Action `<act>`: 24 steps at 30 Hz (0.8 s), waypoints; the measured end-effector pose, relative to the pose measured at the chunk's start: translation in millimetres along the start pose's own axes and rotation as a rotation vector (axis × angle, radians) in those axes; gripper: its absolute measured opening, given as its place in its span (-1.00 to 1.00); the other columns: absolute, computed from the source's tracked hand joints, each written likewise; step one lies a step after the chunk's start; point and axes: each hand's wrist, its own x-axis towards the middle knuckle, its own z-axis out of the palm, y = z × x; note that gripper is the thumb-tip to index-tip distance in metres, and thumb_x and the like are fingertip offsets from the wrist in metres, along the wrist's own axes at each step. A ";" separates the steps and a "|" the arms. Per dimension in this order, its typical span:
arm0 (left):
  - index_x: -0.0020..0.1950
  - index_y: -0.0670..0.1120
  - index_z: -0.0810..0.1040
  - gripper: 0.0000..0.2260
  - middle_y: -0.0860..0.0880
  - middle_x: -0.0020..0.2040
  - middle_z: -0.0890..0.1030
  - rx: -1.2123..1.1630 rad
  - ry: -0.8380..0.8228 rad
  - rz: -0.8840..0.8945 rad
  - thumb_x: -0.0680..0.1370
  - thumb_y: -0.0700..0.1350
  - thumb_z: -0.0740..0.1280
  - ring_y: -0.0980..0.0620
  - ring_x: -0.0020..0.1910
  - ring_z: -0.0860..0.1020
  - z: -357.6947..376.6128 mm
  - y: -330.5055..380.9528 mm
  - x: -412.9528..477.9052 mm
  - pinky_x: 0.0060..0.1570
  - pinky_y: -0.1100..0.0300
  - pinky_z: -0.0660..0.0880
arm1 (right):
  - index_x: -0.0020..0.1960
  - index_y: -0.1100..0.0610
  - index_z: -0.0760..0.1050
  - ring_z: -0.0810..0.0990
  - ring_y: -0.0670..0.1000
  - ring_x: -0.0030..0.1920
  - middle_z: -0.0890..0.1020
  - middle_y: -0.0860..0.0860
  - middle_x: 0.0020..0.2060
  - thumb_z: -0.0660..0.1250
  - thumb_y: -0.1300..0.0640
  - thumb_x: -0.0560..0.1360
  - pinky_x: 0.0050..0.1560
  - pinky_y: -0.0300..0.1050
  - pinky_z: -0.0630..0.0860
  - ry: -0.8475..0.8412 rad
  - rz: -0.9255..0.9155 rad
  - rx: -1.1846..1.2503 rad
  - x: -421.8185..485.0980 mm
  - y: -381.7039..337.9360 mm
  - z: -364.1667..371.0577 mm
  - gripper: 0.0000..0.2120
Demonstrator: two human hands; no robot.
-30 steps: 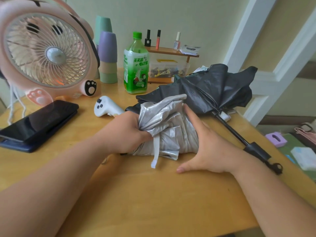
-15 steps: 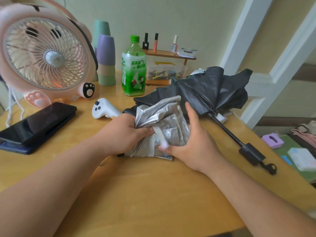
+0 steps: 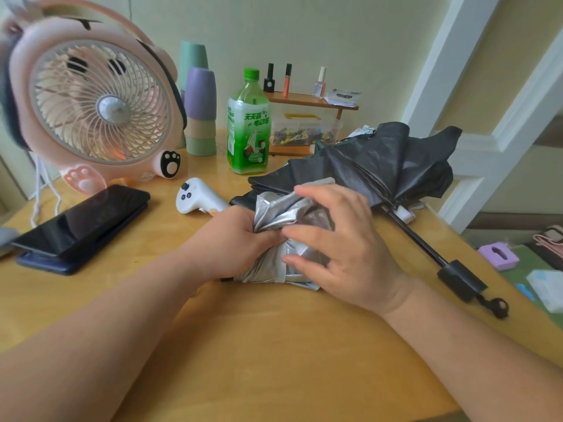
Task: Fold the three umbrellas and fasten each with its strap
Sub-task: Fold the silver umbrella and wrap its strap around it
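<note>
While one black umbrella (image 3: 380,159) lies half open far right, one silver umbrella (image 3: 274,211) is gripped tight by the left hand (image 3: 225,239) and cupped by the right hand (image 3: 350,248).

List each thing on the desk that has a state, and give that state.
silver umbrella, bunched up, strap not visibly fastened
black umbrella, half collapsed, shaft extended, canopy loose
left hand, grips silver umbrella
right hand, curled over silver umbrella
green bottle, upright, capped
phone, screen dark
cups, stacked upside down
</note>
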 end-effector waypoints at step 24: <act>-0.43 -0.06 0.45 -0.56 0.11 -0.55 0.39 -0.066 -0.037 0.065 0.56 0.14 0.39 0.15 -0.53 0.33 -1.4 2.0 -3.8 -0.49 0.31 0.28 | -0.02 0.03 0.77 0.45 0.14 0.41 0.59 0.03 0.35 0.45 0.06 0.55 0.34 0.28 0.34 -0.067 0.112 0.233 19.8 16.7 15.7 -0.88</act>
